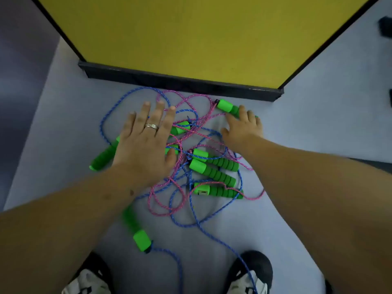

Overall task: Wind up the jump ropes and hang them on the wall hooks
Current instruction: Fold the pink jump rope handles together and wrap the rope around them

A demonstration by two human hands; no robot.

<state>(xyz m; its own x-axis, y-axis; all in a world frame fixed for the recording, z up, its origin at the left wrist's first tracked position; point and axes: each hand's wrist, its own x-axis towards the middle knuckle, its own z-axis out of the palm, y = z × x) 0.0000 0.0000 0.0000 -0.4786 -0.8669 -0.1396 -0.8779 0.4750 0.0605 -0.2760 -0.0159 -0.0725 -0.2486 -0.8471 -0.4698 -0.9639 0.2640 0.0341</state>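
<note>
The tangled jump ropes (191,158) are spread on the floor (307,128) beneath both grips: the left hand (146,141) is splayed flat, while the right hand (244,128) is curled over a green handle (228,107), seemingly to start untangling.

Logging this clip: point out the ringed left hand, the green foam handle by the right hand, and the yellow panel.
Left hand (146,143), head view, back of hand.
Green foam handle (226,106), head view, smooth end block.
Yellow panel (201,39), head view, flat face.

A yellow partition panel (191,39) with a black base (180,81) stands on pale blue-grey flooring (318,124); black-and-white shoes (89,279) at near edge.
</note>
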